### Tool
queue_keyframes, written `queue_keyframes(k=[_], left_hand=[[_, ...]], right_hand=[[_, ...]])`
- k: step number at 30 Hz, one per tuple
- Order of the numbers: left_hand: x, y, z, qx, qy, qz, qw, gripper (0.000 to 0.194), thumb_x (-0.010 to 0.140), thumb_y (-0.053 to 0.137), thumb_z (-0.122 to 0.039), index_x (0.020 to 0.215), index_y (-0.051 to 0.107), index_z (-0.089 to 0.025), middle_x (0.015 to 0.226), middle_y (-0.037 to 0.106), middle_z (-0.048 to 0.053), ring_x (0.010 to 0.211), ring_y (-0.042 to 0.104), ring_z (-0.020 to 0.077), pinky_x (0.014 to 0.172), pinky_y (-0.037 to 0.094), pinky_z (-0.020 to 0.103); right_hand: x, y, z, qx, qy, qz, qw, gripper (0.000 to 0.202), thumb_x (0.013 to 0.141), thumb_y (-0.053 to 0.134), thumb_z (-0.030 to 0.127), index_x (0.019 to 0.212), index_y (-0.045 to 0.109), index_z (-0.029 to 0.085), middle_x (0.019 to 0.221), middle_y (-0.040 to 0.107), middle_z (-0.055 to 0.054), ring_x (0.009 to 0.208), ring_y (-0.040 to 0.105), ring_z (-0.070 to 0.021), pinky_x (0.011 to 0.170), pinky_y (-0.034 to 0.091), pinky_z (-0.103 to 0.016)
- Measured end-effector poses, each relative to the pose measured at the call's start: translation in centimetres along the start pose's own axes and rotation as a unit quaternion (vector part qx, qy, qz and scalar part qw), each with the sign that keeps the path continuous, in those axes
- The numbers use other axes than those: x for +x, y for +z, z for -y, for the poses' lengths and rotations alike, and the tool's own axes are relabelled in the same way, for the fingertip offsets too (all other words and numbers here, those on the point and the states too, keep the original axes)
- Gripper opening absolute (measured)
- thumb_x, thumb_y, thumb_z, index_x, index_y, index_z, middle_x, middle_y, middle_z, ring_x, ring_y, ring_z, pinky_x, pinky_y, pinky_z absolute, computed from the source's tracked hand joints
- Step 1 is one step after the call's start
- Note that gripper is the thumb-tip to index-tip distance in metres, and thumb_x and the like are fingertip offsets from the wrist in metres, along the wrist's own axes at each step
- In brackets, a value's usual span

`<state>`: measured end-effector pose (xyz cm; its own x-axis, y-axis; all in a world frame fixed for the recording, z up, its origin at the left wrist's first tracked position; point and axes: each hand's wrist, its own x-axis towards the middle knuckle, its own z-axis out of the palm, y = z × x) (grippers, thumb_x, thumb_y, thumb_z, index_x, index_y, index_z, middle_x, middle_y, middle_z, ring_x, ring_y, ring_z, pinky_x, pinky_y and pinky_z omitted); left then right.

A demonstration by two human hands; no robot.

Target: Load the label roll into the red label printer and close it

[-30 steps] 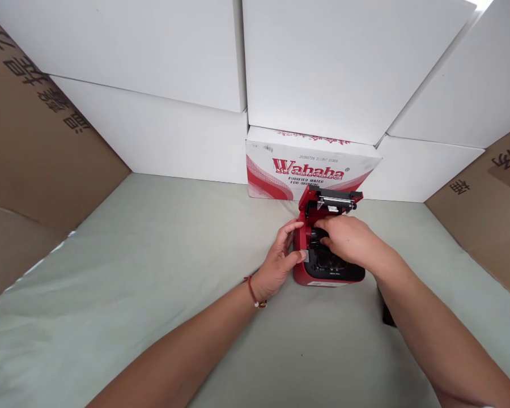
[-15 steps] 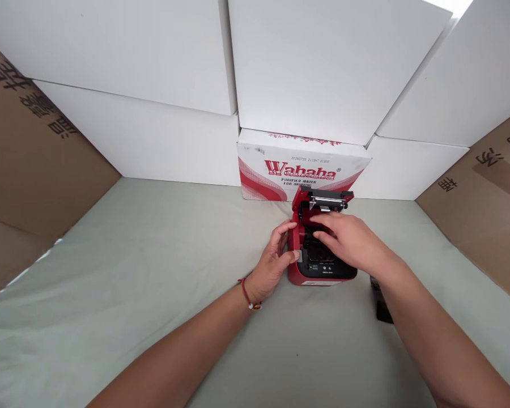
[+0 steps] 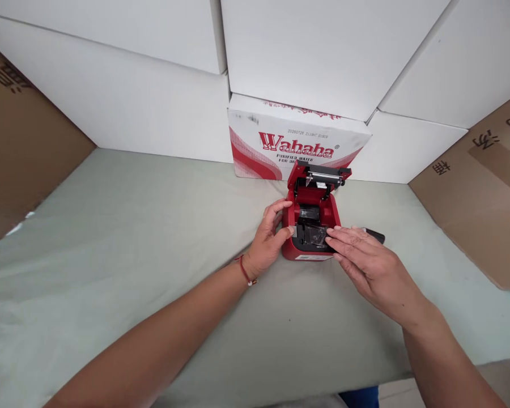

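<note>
A red and black device (image 3: 311, 256) stands on the green cloth with its lid (image 3: 323, 177) raised. Inside it a black roll (image 3: 309, 212) lies near the back, and a glossy black strip (image 3: 315, 234) extends over the front part. My left hand (image 3: 270, 238) grips the left wall, thumb on a grey tab at the front left corner. The fingers of my right hand (image 3: 365, 260) are extended close together, their tips on the strip's right part at the device's front right edge.
A black object (image 3: 374, 235) lies right of the device, partly behind my right hand. Behind the device stands a Wahaha carton (image 3: 255, 141), with large white boxes (image 3: 144, 107) behind it. Brown cardboard (image 3: 25, 136) borders the left side, and more cardboard (image 3: 488, 187) the right.
My right hand has come out of the device's interior to its front right edge. The black strip now shows spread over the front. The camera view has shifted, showing the table's near edge.
</note>
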<state>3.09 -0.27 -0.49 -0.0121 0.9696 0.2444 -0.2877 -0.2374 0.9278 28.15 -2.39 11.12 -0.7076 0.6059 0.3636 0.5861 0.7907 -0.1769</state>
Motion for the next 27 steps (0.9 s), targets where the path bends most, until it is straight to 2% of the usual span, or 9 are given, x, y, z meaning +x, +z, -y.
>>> queue_keyframes(k=[4,7,9,12,14,18,20,22,27], left_hand=[[-1.3,0.2,-0.7,0.181,0.134,-0.069,0.972,0.041,0.104,0.062,-0.039,0.143,0.064,-0.028,0.163,0.054,0.014,0.160,0.047,0.0345,0.134,0.042,0.061],[-2.2,0.4,-0.9,0.293,0.261,-0.016,0.920,0.044,0.100,0.066,-0.038,0.143,0.071,-0.030,0.155,0.065,0.013,0.157,0.052,0.0383,0.135,0.039,0.067],[-2.6,0.6,-0.6,0.336,0.298,0.044,0.892,0.041,0.098,0.068,-0.035,0.137,0.077,-0.034,0.146,0.073,0.010,0.151,0.058,0.0373,0.135,0.040,0.066],[-2.6,0.8,0.1,0.373,0.310,0.084,0.870,0.041,0.098,0.067,-0.029,0.136,0.079,-0.038,0.135,0.081,0.006,0.139,0.067,0.0325,0.133,0.043,0.062],[-2.6,0.9,0.3,0.375,0.329,0.086,0.862,0.044,0.099,0.067,-0.026,0.140,0.077,-0.038,0.137,0.082,0.005,0.136,0.069,0.0308,0.131,0.045,0.059],[-2.6,1.2,0.2,0.334,0.335,0.102,0.875,0.044,0.103,0.067,-0.024,0.142,0.075,-0.042,0.136,0.083,0.003,0.132,0.072,0.0287,0.128,0.047,0.056],[-2.6,1.3,-0.1,0.309,0.307,0.114,0.893,0.039,0.105,0.066,-0.027,0.139,0.077,-0.043,0.133,0.084,0.002,0.129,0.073,0.0284,0.128,0.046,0.057],[-2.6,1.3,-0.4,0.312,0.290,0.123,0.896,0.035,0.107,0.065,-0.029,0.136,0.079,-0.042,0.132,0.084,0.003,0.127,0.074,0.0285,0.126,0.047,0.058],[-2.4,1.4,-0.7,0.355,0.270,0.138,0.884,0.031,0.109,0.060,-0.033,0.130,0.082,-0.039,0.130,0.085,0.005,0.126,0.074,0.0284,0.120,0.049,0.056]], right_hand=[[-0.6,0.4,0.0,0.001,0.020,-0.004,1.000,0.037,0.113,0.058,0.016,0.142,0.077,0.026,0.148,0.078,-0.007,0.138,0.075,-0.0241,0.127,0.057,-0.055],[-0.6,0.4,0.0,0.031,0.034,-0.001,0.999,0.036,0.112,0.058,0.017,0.139,0.079,0.028,0.147,0.079,-0.007,0.138,0.075,-0.0244,0.125,0.058,-0.055],[-0.4,0.1,0.0,0.058,0.038,-0.001,0.998,0.034,0.112,0.058,0.018,0.135,0.081,0.028,0.145,0.080,-0.007,0.135,0.076,-0.0246,0.124,0.059,-0.054],[0.0,-0.6,-0.4,0.120,0.074,0.003,0.990,0.026,0.112,0.062,0.027,0.124,0.084,0.030,0.136,0.084,-0.006,0.130,0.078,-0.0257,0.119,0.062,-0.052],[0.8,-0.8,-1.4,0.158,0.157,-0.030,0.974,0.026,0.113,0.063,0.041,0.122,0.085,0.031,0.133,0.085,-0.007,0.129,0.078,-0.0266,0.117,0.062,-0.050],[4.4,0.4,-5.3,0.206,0.310,-0.157,0.915,0.054,0.112,0.054,0.064,0.149,0.070,0.027,0.162,0.069,-0.011,0.149,0.067,-0.0263,0.126,0.054,-0.047],[6.7,1.6,-7.3,0.245,0.330,-0.162,0.897,0.063,0.113,0.044,0.067,0.160,0.060,0.027,0.174,0.057,-0.011,0.157,0.059,-0.0238,0.130,0.049,-0.045],[8.6,2.8,-8.3,0.272,0.325,-0.143,0.895,0.068,0.114,0.033,0.068,0.163,0.056,0.027,0.175,0.056,-0.009,0.160,0.056,-0.0220,0.131,0.048,-0.045],[8.4,3.2,-6.9,0.274,0.274,-0.172,0.906,0.067,0.111,0.038,0.074,0.139,0.075,0.026,0.152,0.075,-0.009,0.147,0.068,-0.0253,0.127,0.053,-0.046]])
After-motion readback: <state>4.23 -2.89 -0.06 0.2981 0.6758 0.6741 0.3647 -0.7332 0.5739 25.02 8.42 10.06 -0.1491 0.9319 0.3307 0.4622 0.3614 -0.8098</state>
